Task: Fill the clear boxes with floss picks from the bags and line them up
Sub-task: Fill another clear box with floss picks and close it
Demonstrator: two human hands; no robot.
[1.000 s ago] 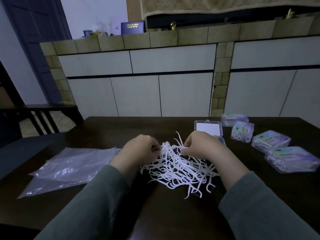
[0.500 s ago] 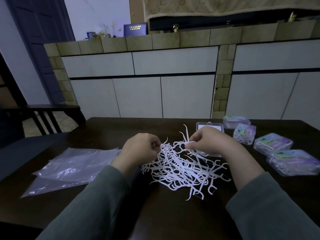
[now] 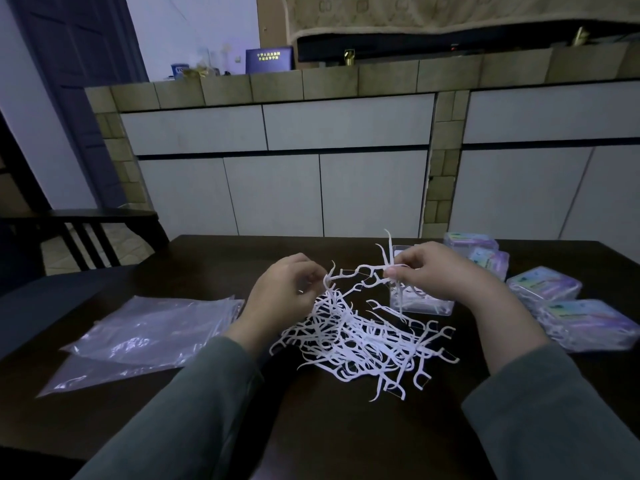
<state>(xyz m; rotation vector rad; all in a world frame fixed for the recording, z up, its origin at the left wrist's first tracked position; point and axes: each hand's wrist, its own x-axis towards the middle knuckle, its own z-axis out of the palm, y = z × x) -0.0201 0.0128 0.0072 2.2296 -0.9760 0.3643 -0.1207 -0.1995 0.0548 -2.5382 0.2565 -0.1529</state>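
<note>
four filled boxes (image 3: pixel 543 287) with purple-tinted lids are seen closed along the far right of the dark table (image 3: pixel 311 427), running from far to near in a rough diagonal, so that share of the work is judged done, though the row is loose rather than straight. a fifth clear box (image 3: pixel 420 304) stands open just beyond the pile, mostly hidden behind the right hand; a few picks can be made out inside it, but how full it is cannot be told.

a loose heap of white floss picks (image 3: pixel 363 341) is spread on the table between the two forearms, tangled and pointing every way, and this is judged to be the bulk of what is left for the open box. flattened clear bags (image 3: pixel 145 330) are stacked at the left, and they appear empty, apart from perhaps a stray pick in the lowest one.

the right hand (image 3: pixel 446 275) is held raised above the open box, with thumb and forefinger pinching a small bunch of picks (image 3: pixel 388 268) whose handles stick upward. the left hand (image 3: pixel 284 292) is held at the left edge of the heap with its fingers curled inward around a few picks there; exactly how many are pinched cannot be told.

the step in hand is judged to be gathering and aligning picks before they are laid in the box. closing that box and straightening the row are not yet done.
</note>
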